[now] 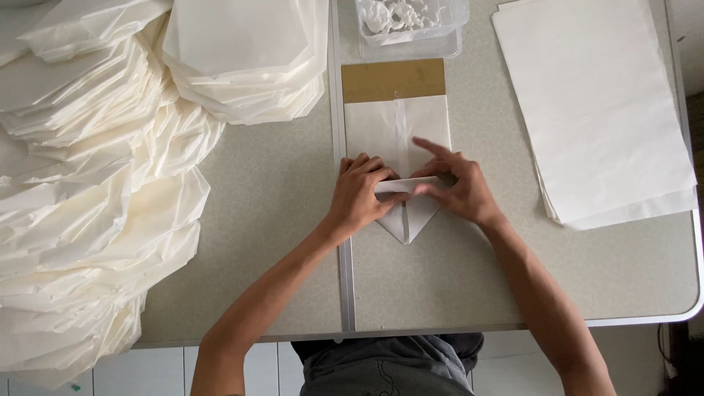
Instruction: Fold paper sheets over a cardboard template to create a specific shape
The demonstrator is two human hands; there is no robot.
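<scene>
The left hand [361, 192] and right hand [456, 187] pinch a folded flap of one white paper bag [400, 139], fingers close together on it. The bag lies long away from the person, its pointed end toward them. Past the fingertips sit one brown card [392, 80] and one clear tub [411, 29].

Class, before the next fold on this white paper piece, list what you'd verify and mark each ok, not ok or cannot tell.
1. Both hands on the white paper piece: left hand, right hand - ok.
2. Bottom corners folded to a point - ok.
3. Point lines up with the centre seam - ok.
4. Brown card lies inside the top end - ok.
5. Crease pressed sharp - cannot tell.
6. Flat sheet stack close by on the right - ok.
</scene>
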